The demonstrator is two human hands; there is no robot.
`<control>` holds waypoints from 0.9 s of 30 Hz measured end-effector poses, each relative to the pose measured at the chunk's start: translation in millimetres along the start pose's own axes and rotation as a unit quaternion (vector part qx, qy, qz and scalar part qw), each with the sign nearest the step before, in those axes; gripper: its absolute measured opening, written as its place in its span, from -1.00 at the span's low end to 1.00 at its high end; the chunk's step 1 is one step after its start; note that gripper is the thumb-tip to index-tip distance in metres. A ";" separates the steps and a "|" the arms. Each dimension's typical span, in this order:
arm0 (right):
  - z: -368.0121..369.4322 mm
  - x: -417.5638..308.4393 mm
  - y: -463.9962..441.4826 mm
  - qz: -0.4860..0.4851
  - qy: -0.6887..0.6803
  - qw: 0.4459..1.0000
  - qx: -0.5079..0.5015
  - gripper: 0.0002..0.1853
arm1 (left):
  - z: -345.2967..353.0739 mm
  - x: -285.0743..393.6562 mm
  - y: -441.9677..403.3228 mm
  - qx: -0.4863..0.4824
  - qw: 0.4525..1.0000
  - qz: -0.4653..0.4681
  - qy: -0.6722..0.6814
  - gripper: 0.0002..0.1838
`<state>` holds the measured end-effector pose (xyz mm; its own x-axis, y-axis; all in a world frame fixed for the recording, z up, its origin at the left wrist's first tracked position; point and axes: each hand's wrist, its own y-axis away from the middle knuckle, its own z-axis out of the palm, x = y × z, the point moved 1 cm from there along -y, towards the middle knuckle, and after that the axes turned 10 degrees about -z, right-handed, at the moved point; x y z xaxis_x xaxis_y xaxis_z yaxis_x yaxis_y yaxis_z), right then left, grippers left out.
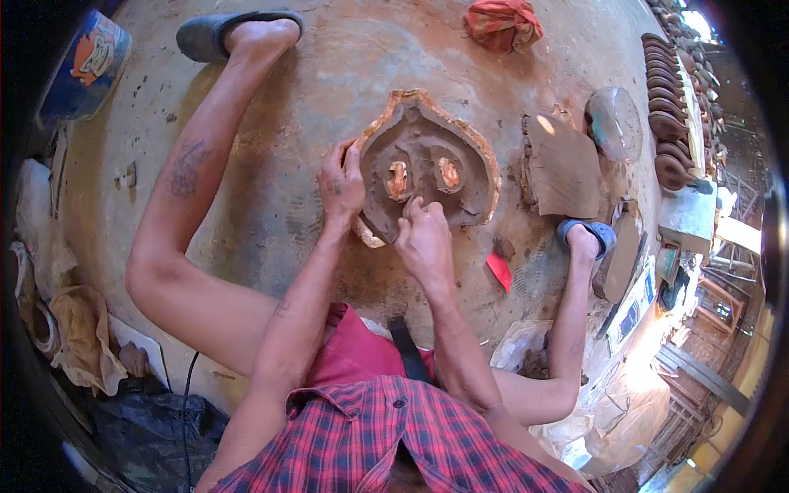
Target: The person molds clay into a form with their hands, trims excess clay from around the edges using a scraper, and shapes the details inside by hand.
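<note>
On the floor between my legs lies a mould (491,156) with a pale, chipped, orange-stained rim, lined with dark wet clay (423,156). Two oval gaps in the clay show the orange-stained mould surface beneath. My left hand (341,182) grips the mould's left rim, fingers curled over the edge. Over the lower middle of the clay, my right hand (425,234) is closed, its fingertips at the clay just below the left gap. Whatever is between those fingers, if anything, is hidden by the hand.
Right of the mould lie a clay slab (563,164), a rounded clay block (615,123) and a red piece (499,271). An orange cloth (503,25) sits at the top. A blue bucket (86,70) stands far left. Stacked brown curved pieces (664,90) line the right side.
</note>
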<state>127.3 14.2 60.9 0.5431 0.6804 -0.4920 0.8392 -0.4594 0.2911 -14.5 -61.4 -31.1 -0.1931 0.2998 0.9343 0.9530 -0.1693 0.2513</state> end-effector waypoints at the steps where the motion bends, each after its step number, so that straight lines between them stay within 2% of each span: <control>1: 6.0 0.1 -0.2 -0.002 -0.002 1.000 -0.004 -0.42 | -1.5 -1.0 1.5 0.003 1.000 -0.002 -0.002 -0.68; 4: 6.4 -2.1 -0.5 0.003 -0.010 1.000 0.003 -0.44 | -1.4 0.8 2.0 0.007 1.000 0.006 -0.007 -0.68; 6: -7.3 -5.7 7.1 -0.003 -0.036 0.999 0.009 -0.53 | -1.1 0.5 0.7 0.009 1.000 0.008 -0.013 -0.68; 10: 15.4 -7.5 2.9 -0.009 -0.033 0.999 0.022 -0.58 | -1.1 -5.6 1.7 0.011 1.000 0.018 -0.010 -0.67; 12: 14.2 -9.9 -4.0 -0.075 -0.058 0.994 0.048 -0.60 | -0.9 2.0 0.7 0.000 1.000 -0.007 0.012 -0.68; 13: 7.0 -10.4 -4.0 -0.075 -0.057 0.994 0.052 -0.60 | -2.5 7.8 2.8 -0.002 1.000 -0.005 0.014 -0.68; 15: -12.8 -4.6 -2.6 0.074 -0.137 0.985 -0.077 -0.63 | -12.3 23.6 14.8 0.106 0.987 0.102 -0.072 -0.70; 16: -19.4 -1.1 -1.0 0.075 -0.136 0.985 -0.079 -0.63 | -21.8 33.2 23.1 0.105 0.987 0.099 -0.072 -0.70; 18: -25.5 4.7 4.3 0.111 -0.252 0.956 -0.096 -0.69 | -44.9 52.7 45.4 0.004 0.974 0.104 -0.199 -0.61; 19: -22.3 6.6 6.9 0.111 -0.253 0.956 -0.098 -0.69 | -55.8 66.5 58.1 0.005 0.974 0.103 -0.200 -0.61; 20: -18.0 10.0 9.5 0.102 -0.318 0.941 -0.057 -0.71 | -62.5 78.6 70.9 -0.110 0.973 -0.001 -0.201 -0.59; 21: -15.8 11.4 10.1 0.091 -0.382 0.920 -0.016 -0.73 | -65.0 83.2 80.8 -0.222 0.949 -0.104 -0.197 -0.58; 25: -22.0 12.6 5.9 0.049 -0.381 0.923 0.022 -0.75 | -61.8 60.9 98.0 -0.254 0.953 -0.121 -0.115 -0.57; 26: -31.1 14.6 -0.5 -0.013 -0.220 0.974 0.042 -0.71 | -62.7 55.3 96.9 -0.249 0.958 -0.101 -0.103 -0.60; 27: -38.6 17.4 -6.2 -0.073 -0.052 0.994 0.060 -0.65 | -64.5 52.6 96.1 -0.246 0.962 -0.081 -0.091 -0.63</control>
<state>132.6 51.0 82.2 0.4051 0.6845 -0.6061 0.8960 -0.4292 0.1141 51.8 -122.5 58.5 -0.2427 0.5120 0.8240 0.6800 -0.5160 0.5209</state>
